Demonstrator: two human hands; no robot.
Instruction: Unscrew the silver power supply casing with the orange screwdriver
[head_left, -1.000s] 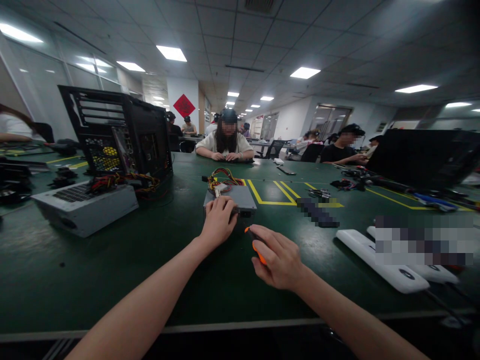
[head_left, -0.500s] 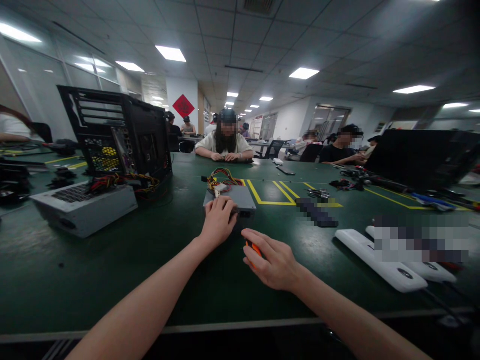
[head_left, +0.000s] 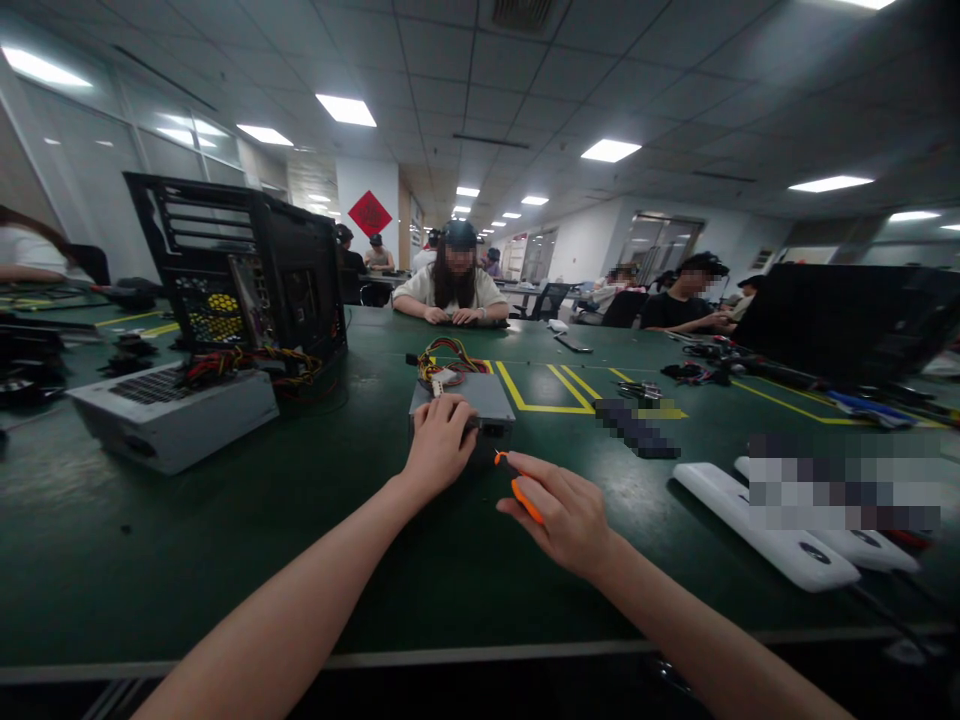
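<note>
A grey computer power supply (head_left: pixel 491 400) sits on the green table straight ahead, a bundle of coloured cables (head_left: pixel 450 358) heaped at its back. My left hand (head_left: pixel 442 440) grips its near left part, fingers bent over the top and front edge; the thumb side is partly hidden. Just to the right and nearer to me, my right hand (head_left: pixel 566 510) is closed around a screwdriver with an orange-and-black handle (head_left: pixel 527 500). The screwdriver's front end points toward the power supply's front face, apart from it. Much of the handle is covered by the fingers.
At left stand a second power supply (head_left: pixel 180 425) and an open black computer case (head_left: pixel 292 270). To the right lie white power banks or similar white devices (head_left: pixel 757 525) and a dark blurred-out object (head_left: pixel 634 428). A person (head_left: pixel 454 285) sits across the table.
My right hand has drawn back slightly to the right and down with the screwdriver, showing more of its orange handle. My left hand stays on the power supply.
</note>
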